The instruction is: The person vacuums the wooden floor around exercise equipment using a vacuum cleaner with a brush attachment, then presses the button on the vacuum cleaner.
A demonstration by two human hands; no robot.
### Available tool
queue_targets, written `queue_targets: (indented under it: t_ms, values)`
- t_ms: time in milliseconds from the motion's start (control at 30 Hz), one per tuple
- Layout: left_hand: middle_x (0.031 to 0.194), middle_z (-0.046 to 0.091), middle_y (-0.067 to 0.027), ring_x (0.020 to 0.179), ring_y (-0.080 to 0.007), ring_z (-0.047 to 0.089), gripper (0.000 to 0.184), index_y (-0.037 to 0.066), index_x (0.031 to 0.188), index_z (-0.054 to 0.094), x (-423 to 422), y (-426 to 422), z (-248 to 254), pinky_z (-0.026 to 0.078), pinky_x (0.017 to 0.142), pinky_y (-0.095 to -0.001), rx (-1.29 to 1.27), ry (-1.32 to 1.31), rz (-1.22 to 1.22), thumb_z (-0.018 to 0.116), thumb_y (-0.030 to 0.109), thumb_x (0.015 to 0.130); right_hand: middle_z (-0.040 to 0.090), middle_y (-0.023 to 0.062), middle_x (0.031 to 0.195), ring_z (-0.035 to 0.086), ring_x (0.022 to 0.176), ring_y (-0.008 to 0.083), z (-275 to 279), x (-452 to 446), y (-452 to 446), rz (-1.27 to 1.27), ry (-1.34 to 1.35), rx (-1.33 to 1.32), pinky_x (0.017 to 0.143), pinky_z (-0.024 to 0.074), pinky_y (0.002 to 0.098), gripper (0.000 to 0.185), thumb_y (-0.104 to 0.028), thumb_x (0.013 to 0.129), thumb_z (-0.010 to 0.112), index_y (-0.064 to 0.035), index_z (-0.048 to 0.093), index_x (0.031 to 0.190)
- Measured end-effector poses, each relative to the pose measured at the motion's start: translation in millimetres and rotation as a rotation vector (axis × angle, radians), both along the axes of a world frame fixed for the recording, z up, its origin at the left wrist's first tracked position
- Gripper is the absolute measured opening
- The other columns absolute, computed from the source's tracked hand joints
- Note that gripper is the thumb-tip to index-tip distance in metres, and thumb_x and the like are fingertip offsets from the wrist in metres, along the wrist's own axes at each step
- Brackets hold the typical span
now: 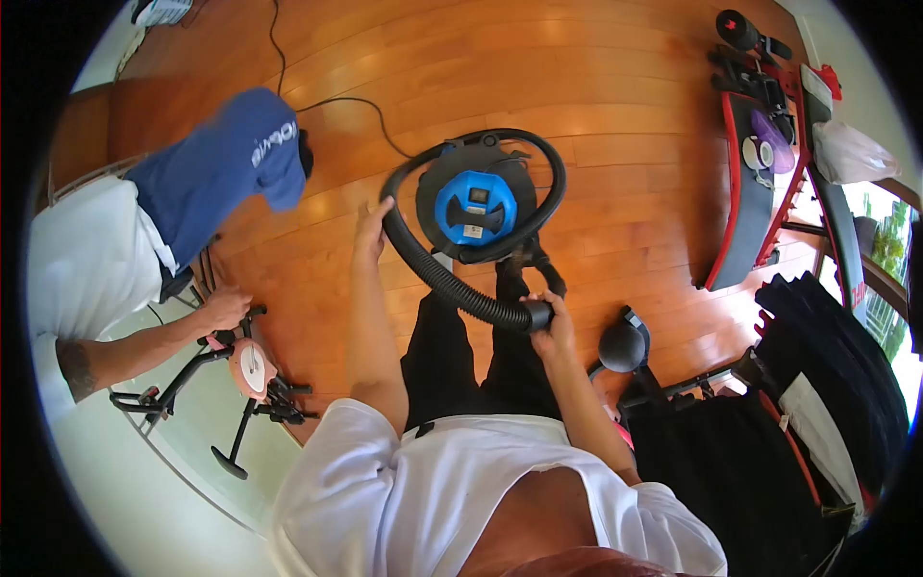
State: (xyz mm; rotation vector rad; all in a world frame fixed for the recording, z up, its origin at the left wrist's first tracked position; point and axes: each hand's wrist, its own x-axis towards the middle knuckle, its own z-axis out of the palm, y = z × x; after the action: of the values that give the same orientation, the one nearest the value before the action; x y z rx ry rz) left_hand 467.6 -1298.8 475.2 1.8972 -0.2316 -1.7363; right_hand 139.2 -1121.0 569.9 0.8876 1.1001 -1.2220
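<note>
A round black vacuum cleaner with a blue top (pixel 476 207) stands on the floor in front of me. Its ribbed black hose (pixel 437 272) loops around the top of the body and comes toward me. At the loop's left side, my left hand (pixel 373 231) grips the hose, its fingers partly hidden behind it. My right hand (pixel 554 332) is closed around the hose's smooth end piece, near my right thigh. The power cord (pixel 365 104) runs from the vacuum cleaner to the upper left across the floor.
At left, another person in a white shirt rests a hand (pixel 226 308) on a pink-and-black exercise bike (pixel 252 368), a blue garment (pixel 226 144) beside them. A workout bench (pixel 745 192) stands at right. Dark clothes (pixel 832 356) hang at lower right, near a round black pad (pixel 623 346).
</note>
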Motion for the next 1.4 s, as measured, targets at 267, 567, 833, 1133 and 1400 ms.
queue_targets:
  t_ms: [267, 567, 833, 1133, 1400]
  values:
    - [0.116, 0.059, -0.0137, 0.093, -0.0173, 0.062, 0.08, 0.004, 0.15, 0.028, -238.0, -115.9, 72.4, 0.054, 0.076, -0.0294, -0.727, 0.095, -0.08, 0.071, 0.0, 0.083, 0.062, 0.011, 0.09, 0.064, 0.09, 0.0272, -4.9, -114.2, 4.0, -0.243, 0.212, -0.066, 0.091, 0.0529, 0.0477, 0.018, -0.014, 0.089, 0.065, -0.0051, 0.052, 0.098]
    - [0.116, 0.06, -0.0083, 0.091, -0.011, 0.058, 0.072, 0.005, 0.148, 0.036, -432.3, -98.4, 115.4, 0.05, 0.075, -0.025, -0.793, 0.467, -0.61, 0.072, 0.019, 0.088, 0.068, 0.0133, 0.094, 0.066, 0.088, 0.0296, -39.7, -203.1, 67.6, -0.537, 0.249, -0.06, 0.085, 0.0555, 0.0476, 0.014, -0.014, 0.091, 0.061, -0.0037, 0.055, 0.099]
    - [0.132, 0.053, -0.0272, 0.123, -0.0391, 0.052, 0.061, 0.009, 0.144, 0.041, -412.3, -12.4, -34.3, 0.042, 0.103, -0.0442, -0.682, -0.011, -1.168, 0.065, 0.028, 0.091, 0.067, 0.017, 0.109, 0.068, 0.097, 0.0332, -83.0, -257.4, 166.0, -0.706, 0.393, 0.127, 0.083, 0.0584, 0.0464, 0.026, -0.019, 0.093, 0.054, 0.0007, 0.061, 0.108]
    - [0.125, 0.052, -0.0171, 0.114, -0.0413, 0.052, 0.06, 0.014, 0.132, 0.049, -235.7, 15.3, -39.8, 0.047, 0.088, -0.053, -0.619, -1.115, -0.825, 0.069, 0.005, 0.076, 0.065, 0.0148, 0.119, 0.063, 0.108, 0.0294, -73.4, -278.6, 208.8, -0.516, 0.678, 0.412, 0.096, 0.0517, 0.0417, 0.035, -0.023, 0.093, 0.058, 0.0, 0.06, 0.119]
    - [0.094, 0.073, -0.0126, 0.093, -0.0336, 0.068, 0.035, 0.011, 0.092, 0.075, -183.9, -8.7, -66.0, 0.044, 0.085, -0.056, -0.209, -0.778, -1.649, 0.068, 0.041, 0.076, 0.065, 0.0117, 0.117, 0.063, 0.103, 0.0276, -42.3, -251.4, 172.2, -0.44, 0.622, 0.429, 0.097, 0.0478, 0.0428, 0.039, -0.031, 0.091, 0.063, -0.0008, 0.061, 0.116]
